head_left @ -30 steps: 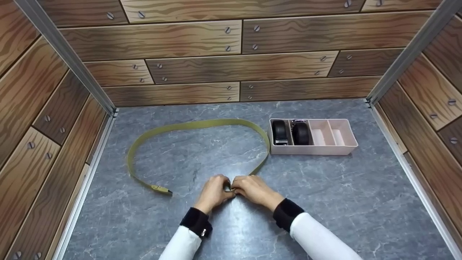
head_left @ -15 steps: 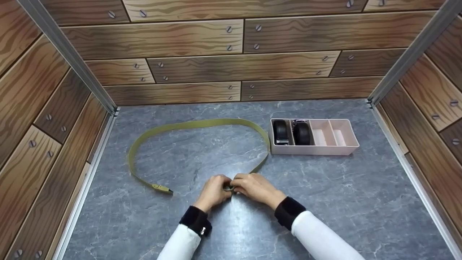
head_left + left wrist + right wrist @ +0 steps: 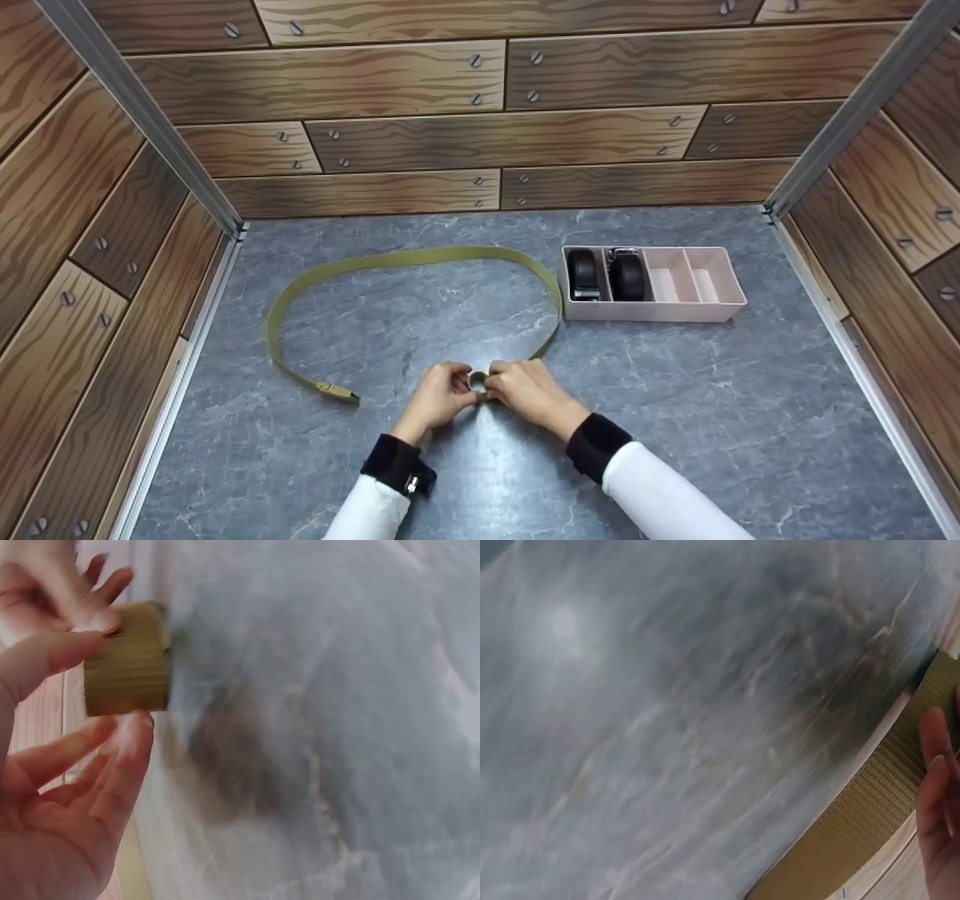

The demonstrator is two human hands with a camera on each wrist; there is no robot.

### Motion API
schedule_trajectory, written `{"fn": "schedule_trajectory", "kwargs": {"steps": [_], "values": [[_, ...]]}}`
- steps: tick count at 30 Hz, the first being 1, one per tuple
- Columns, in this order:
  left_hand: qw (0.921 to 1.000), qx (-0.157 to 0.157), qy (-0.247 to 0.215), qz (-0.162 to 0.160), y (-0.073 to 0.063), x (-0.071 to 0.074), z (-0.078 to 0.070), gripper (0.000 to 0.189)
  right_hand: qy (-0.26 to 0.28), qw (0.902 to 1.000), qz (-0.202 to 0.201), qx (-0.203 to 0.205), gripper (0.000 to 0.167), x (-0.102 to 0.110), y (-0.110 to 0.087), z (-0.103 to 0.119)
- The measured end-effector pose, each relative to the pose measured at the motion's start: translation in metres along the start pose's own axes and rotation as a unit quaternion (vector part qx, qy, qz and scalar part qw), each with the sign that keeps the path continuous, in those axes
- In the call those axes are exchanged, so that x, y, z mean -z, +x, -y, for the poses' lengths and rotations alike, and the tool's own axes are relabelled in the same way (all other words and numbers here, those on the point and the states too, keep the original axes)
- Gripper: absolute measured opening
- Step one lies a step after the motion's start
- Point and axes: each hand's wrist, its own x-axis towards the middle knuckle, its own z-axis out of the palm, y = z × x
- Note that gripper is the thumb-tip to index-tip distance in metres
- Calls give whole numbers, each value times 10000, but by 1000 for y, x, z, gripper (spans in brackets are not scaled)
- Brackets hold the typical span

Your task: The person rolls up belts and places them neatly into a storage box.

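Observation:
An olive-green webbing belt curves in a wide loop over the grey marbled tabletop, its dark-tipped end lying at the left. The near end is coiled into a small roll, seen between both hands. My left hand holds the roll between thumb and fingertips from the left. From the right, my right hand pinches the roll where the strap feeds into it. In the right wrist view the flat strap runs beside the right fingers.
A pale pink divided box stands at the back right, against the belt's loop. Two of its compartments hold coiled black belts with metal buckles. Wood-patterned walls and metal rails enclose the tabletop.
The left hand has shifted slightly left and its fingers have loosened, so the ring of the roll shows more clearly. The right hand stays at the roll; the belt's far loop lies almost unchanged.

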Motion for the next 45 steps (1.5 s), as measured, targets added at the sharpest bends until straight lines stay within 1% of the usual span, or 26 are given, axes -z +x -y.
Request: {"fn": "schedule_trajectory", "kwargs": {"steps": [2,5,6,8,9,11,15,17,18,21,24,26,30,34,39,42,43,45], "values": [[9994,229,-167,-218,1,-1,-2,23,72,9998,21,-195,12,0,0,3],[9969,606,-137,-484,2,-6,-5,10,213,9993,14,-312,10,-2,1,6],[9958,737,-118,-534,3,-8,-6,9,295,9991,7,-304,10,-2,2,6],[9942,944,-83,-517,5,-11,-8,10,477,9986,29,-206,9,-3,1,5],[9942,952,45,-496,6,-12,-9,9,573,9983,54,-128,8,-3,1,4],[9946,901,306,-410,8,-11,-11,10,757,9971,122,21,6,-3,0,-1],[9946,467,920,-79,12,-7,-11,16,814,9959,320,222,4,-1,-3,-10],[9941,328,1032,53,13,-6,-11,18,772,9959,393,243,4,0,-4,-12],[9940,283,1054,75,13,-6,-10,18,778,9958,423,227,4,0,-4,-13],[9961,453,753,114,13,-7,-10,16,859,9953,428,128,6,1,-3,-12],[9971,628,422,55,11,-9,-11,13,1042,9938,375,-34,10,1,-3,-10],[9973,660,321,9,11,-10,-11,12,1161,9925,366,-115,12,1,-3,-9],[9975,559,433,-82,11,-11,-12,12,1385,9893,380,-254,13,0,-3,-7],[9970,430,645,-75,10,-10,-12,12,1563,9868,314,-299,15,0,-1,-6],[9937,117,1109,-130,11,-10,-9,13,1581,9870,132,-247,17,-2,0,-4],[9930,32,1184,-2,11,-7,-8,14,1576,9872,66,-244,15,-4,0,-4],[9937,10,1116,108,11,-6,-7,13,1585,9870,72,-248,15,-5,-1,-4],[9952,24,869,445,10,-3,-5,10,1613,9865,104,-264,13,-5,-1,-4]]}}
